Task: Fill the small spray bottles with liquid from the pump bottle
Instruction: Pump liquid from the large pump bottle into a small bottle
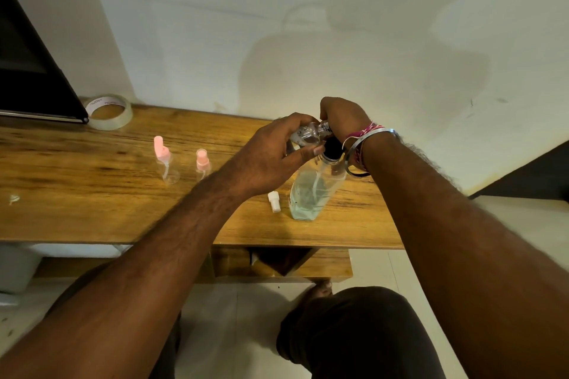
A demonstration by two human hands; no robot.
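The left hand [271,157] grips a small clear bottle [304,137] tilted over the pump bottle [311,194], whose black pump top the right hand [341,120] covers. Two pink-capped spray bottles [166,163] and a white cap [273,201] stand on the counter [92,194].

Pump bottle [311,194]: clear, squarish, pale blue-green liquid approx half full w/ dip tube showing inside, black pump head on top, standing upright on bench near front edge. One small clear spray bottle [308,135] is held tilted on its side just above the pump head, cap off; its white spray cap [273,201] lies on bench just left of pump bottle. Two more small clear spray bottles w/ pink tops stand upright further left: one [166,163], other [203,164] beside it.
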